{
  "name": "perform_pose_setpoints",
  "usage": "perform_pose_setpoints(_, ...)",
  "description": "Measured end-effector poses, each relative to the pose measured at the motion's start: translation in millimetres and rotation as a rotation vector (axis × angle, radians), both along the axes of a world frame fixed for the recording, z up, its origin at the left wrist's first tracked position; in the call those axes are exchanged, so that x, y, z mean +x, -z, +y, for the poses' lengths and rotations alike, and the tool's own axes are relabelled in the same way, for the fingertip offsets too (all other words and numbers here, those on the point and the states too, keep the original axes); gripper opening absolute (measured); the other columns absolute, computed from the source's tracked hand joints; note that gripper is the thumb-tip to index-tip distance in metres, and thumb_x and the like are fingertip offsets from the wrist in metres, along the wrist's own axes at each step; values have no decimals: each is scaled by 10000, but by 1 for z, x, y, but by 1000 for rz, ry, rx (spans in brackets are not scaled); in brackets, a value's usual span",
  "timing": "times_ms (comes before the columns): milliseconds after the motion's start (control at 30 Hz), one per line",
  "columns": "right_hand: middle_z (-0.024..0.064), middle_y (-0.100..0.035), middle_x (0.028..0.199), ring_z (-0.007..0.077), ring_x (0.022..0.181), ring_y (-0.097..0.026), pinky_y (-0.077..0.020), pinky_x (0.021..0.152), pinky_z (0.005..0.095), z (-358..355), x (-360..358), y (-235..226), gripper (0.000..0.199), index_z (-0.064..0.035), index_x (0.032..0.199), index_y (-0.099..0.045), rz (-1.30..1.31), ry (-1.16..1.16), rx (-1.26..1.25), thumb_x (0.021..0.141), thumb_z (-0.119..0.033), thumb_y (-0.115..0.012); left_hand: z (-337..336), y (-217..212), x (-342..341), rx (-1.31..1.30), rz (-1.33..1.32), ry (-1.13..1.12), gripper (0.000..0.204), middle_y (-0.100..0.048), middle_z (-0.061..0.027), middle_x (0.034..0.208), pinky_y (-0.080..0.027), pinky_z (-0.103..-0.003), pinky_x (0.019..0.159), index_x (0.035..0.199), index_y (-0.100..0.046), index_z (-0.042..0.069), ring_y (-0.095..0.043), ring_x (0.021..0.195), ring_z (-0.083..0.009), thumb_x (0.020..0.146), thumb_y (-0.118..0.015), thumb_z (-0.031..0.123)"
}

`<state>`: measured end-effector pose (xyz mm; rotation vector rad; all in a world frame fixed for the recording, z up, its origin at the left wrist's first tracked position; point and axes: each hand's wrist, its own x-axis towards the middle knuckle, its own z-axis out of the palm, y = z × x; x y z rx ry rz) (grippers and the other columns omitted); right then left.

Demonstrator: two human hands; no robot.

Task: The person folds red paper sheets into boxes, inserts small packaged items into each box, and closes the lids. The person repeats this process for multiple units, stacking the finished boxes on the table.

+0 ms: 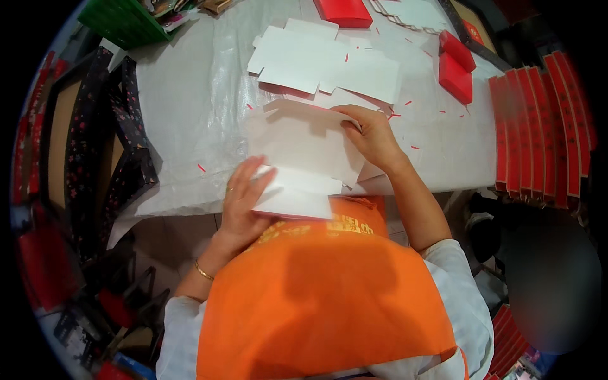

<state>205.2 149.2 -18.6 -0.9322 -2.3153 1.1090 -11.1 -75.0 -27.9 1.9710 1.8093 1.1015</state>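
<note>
A partly folded cardboard box blank is in front of me over the table's near edge, its white inside facing up and a red underside showing along the near edge. My right hand grips its far right edge, thumb on the inside and fingers curled over the rim. At the left side of the blank, my left hand rests against the near panel, its slightly blurred fingers stretched out and apart. Where its thumb lies is hard to make out.
Flat white box blanks lie just beyond. Red boxes stand farther off, with small red scraps scattered about. A stack of red boxes lines the right. Dark floral box parts and a green basket are at the left.
</note>
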Motion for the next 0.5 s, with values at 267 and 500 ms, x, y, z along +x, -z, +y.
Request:
perform_pose_setpoints(267,180,-711,1103,340,972,-673,-516,874,391,-3,-9,-16,293,-26,1205,-674,-1,-190,-11,936,-120,-610,49,20,26,-354,-900,-48,481,-659,-153,1221,-518,-328,935,1328,-517,-4,-625,1125,-172,894,-712,72)
perform_pose_setpoints(500,162,-726,1035,235,951,-669,-519,857,349,13,-13,-18,347,10,1191,-671,-161,-235,-247,1035,-245,-495,54,12,43,-46,-995,-37,652,-552,-145,1354,-475,-339,1021,1498,-360,64,-555,1233,-199,913,-638,-6)
